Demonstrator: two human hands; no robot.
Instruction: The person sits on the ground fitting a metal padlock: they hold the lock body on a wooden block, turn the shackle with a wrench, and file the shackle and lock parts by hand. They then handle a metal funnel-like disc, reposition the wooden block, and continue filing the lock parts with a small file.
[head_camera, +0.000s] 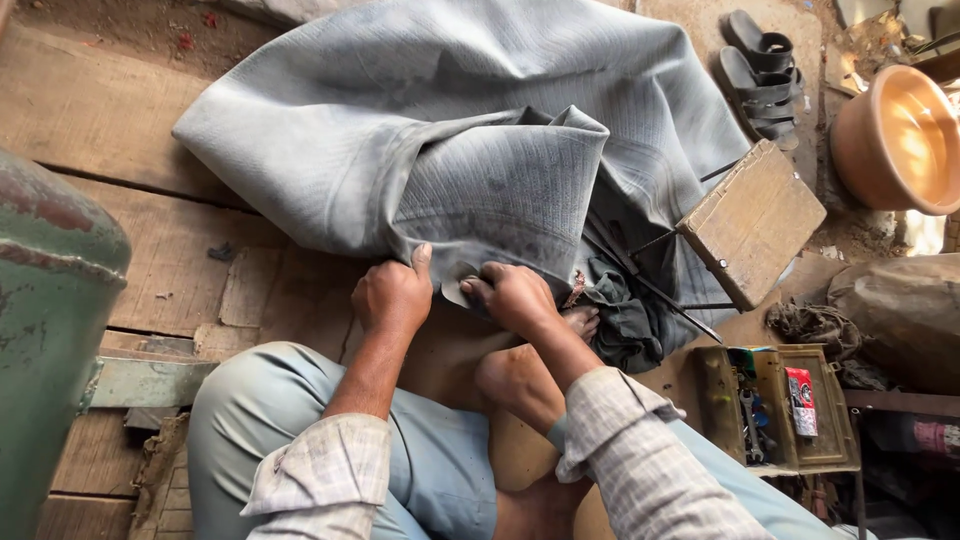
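While I sit cross-legged on the wooden floor (130, 250), both my hands grip the big grey rubber inner tube (480, 130).

At centre frame my left hand (393, 295) pinches a fold of it, thumb up; my right hand (515, 295), just beside, presses a small dark piece (458, 290) against it. An open toolbox (785, 405) sits lower right, sandals (762, 75) upper right.

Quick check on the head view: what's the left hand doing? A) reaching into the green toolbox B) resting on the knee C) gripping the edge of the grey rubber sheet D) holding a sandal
C: the left hand pinches the folded edge of the grey rubber sheet, thumb up, beside the right hand, far from the green toolbox.
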